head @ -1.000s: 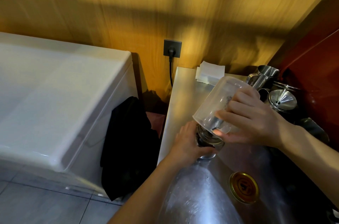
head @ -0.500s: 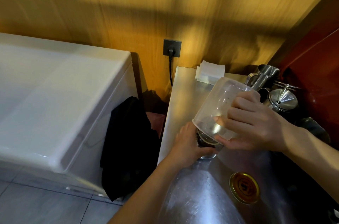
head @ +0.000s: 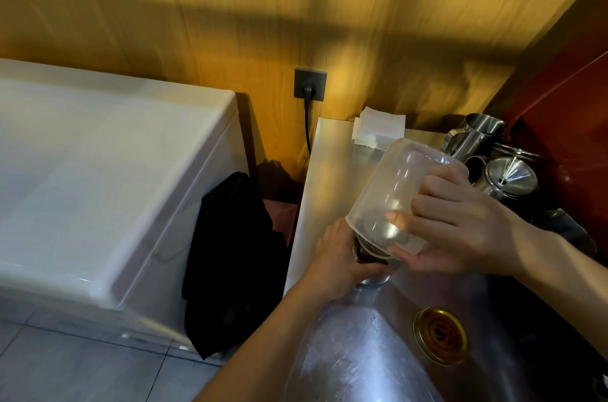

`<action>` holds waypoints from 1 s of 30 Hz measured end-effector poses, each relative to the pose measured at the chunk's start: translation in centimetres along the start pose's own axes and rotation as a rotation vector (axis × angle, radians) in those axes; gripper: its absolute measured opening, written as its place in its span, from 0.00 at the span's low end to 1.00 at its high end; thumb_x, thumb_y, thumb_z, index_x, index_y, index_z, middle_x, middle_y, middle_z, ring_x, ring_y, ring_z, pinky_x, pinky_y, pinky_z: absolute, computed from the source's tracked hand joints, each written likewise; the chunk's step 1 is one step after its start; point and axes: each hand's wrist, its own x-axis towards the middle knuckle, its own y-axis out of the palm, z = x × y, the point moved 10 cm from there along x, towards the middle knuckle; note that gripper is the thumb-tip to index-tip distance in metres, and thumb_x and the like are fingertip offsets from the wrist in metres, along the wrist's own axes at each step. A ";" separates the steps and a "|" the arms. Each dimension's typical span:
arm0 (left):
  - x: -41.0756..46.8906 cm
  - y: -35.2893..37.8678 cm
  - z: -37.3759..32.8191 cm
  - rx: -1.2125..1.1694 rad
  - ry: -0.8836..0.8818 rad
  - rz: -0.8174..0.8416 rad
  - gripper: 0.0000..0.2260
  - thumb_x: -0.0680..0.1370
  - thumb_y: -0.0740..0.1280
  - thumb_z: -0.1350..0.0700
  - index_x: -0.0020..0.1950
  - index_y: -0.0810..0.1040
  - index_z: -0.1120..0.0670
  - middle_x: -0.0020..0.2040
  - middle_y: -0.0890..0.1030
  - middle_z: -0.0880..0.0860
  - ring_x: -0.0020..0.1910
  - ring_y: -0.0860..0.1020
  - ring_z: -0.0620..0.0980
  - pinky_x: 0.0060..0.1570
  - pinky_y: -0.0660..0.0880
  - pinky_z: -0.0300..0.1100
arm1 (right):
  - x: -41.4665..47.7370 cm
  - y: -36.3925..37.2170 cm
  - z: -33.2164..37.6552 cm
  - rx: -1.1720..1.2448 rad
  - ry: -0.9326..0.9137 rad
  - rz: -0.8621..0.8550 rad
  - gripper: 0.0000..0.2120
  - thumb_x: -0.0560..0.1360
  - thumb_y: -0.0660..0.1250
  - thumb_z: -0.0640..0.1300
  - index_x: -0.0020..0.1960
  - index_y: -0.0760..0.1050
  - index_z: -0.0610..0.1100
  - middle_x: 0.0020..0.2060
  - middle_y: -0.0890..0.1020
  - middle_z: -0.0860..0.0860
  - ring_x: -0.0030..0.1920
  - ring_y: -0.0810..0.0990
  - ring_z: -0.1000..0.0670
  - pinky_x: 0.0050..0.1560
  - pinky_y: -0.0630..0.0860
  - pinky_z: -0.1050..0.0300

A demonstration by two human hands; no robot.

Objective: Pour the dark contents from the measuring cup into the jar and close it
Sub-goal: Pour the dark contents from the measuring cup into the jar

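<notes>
The pour looks nearly finished. At lower centre of the frame, the right hand (head: 460,230) is wrapped around the clear plastic measuring cup (head: 398,194), fingers curled over its side and thumb under its rim, holding it tipped almost upside down with its mouth resting over the jar (head: 368,257). The cup's walls look see-through and nearly empty; only a faint dark smear shows near its rim, so most of the contents seem to have gone into the jar, whose neck looks dark inside. The left hand (head: 339,257) is closed around the jar's side, steadying it upright on the steel worktop (head: 332,171).

Left to do, as far as I can judge: lift the cup away, set it down, then fit the lid. The gold lid (head: 441,334) lies flat on the worktop at lower right of the frame, well apart from the jar and untouched, so closing has not begun.
</notes>
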 end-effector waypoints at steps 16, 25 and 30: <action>-0.2 -0.2 -0.9 -0.041 0.028 -0.029 0.28 0.63 0.75 0.45 0.59 0.75 0.54 0.54 0.80 0.56 0.56 0.78 0.56 0.55 0.75 0.58 | -0.1 -0.9 0.6 -0.055 0.047 -0.026 0.11 0.72 0.69 0.48 0.44 0.79 0.39 0.26 0.74 0.47 0.35 0.66 0.48 0.43 0.67 0.54; -0.4 -0.4 -0.7 -0.036 0.022 -0.042 0.31 0.61 0.78 0.46 0.61 0.71 0.44 0.58 0.77 0.48 0.60 0.75 0.49 0.60 0.75 0.51 | -1.1 -1.4 -1.2 -0.010 0.207 -0.049 0.13 0.69 0.71 0.48 0.41 0.81 0.37 0.25 0.73 0.46 0.34 0.65 0.49 0.47 0.61 0.58; -0.6 -0.3 -0.4 0.009 -0.020 -0.022 0.29 0.57 0.74 0.39 0.51 0.64 0.24 0.52 0.71 0.32 0.57 0.72 0.35 0.55 0.69 0.30 | -4.0 -2.2 -3.9 0.064 0.574 -0.158 0.20 0.72 0.66 0.52 0.44 0.80 0.33 0.27 0.74 0.43 0.37 0.66 0.49 0.41 0.64 0.54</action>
